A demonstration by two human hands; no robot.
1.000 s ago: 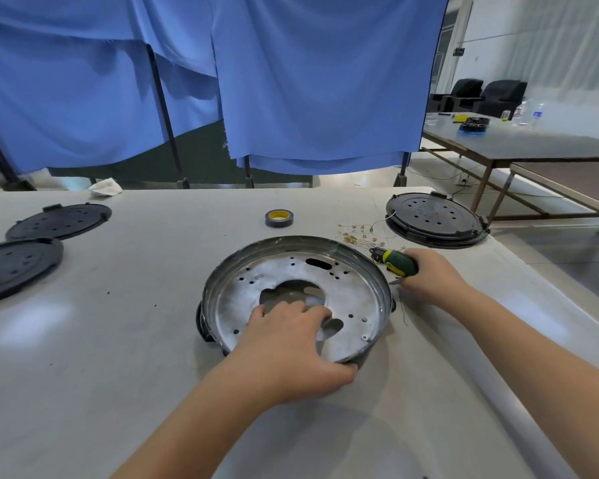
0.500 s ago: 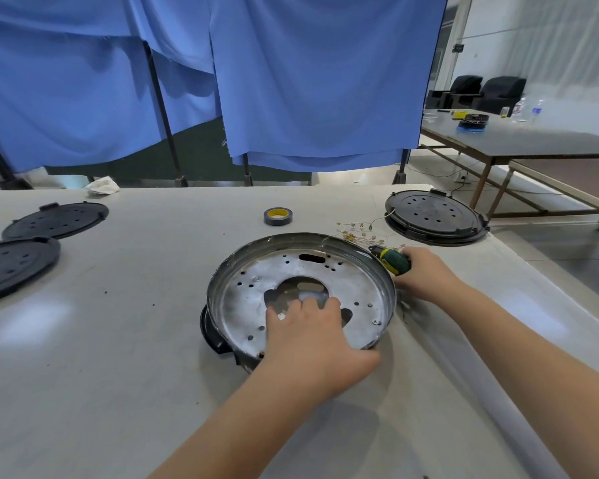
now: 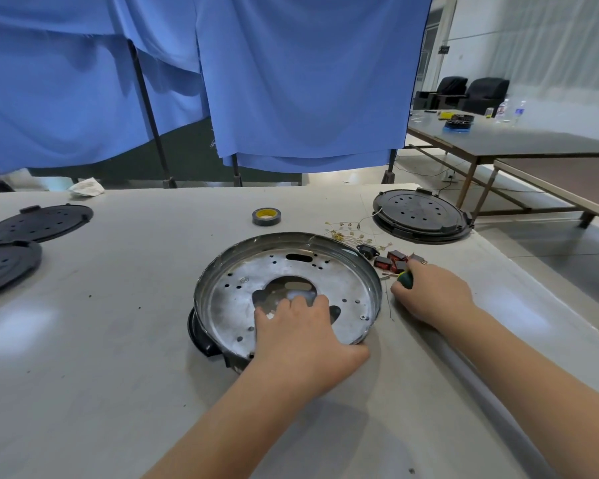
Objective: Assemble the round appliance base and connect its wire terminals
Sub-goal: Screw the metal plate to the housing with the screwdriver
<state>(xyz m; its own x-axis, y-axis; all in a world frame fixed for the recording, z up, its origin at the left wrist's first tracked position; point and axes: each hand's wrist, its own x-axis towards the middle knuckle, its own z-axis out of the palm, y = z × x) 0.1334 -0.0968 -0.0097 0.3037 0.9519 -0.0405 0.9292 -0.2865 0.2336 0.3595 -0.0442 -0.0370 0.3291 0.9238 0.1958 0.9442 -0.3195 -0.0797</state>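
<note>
The near rim of the round metal base pan [image 3: 287, 292] is gripped by the left hand [image 3: 301, 335], with fingers curled over its floor towards the central cut-out and the thumb outside the wall. The right hand [image 3: 429, 295] is clenched round the green-and-yellow screwdriver handle [image 3: 405, 279], resting on the table [image 3: 101, 340] just beside the pan's right edge. The pan lies open side up near the middle of the table, seated on a black plastic part [image 3: 201, 335] that shows at its near-left edge.

Beyond the right hand lie small red and black switch parts [image 3: 393, 260], and behind them a scatter of thin wires with brass terminals [image 3: 350, 233]. A roll of black tape [image 3: 266, 216] sits farther back; black perforated covers lie at the far right [image 3: 421, 216] and far left [image 3: 37, 223].

The pan is judged thin, stiff sheet metal, light but smooth, with possibly sharp edges; it is best held by the rim wall or cut-out edge, not the flat floor. The wires are judged fine and easily bent, best taken by the terminals
</note>
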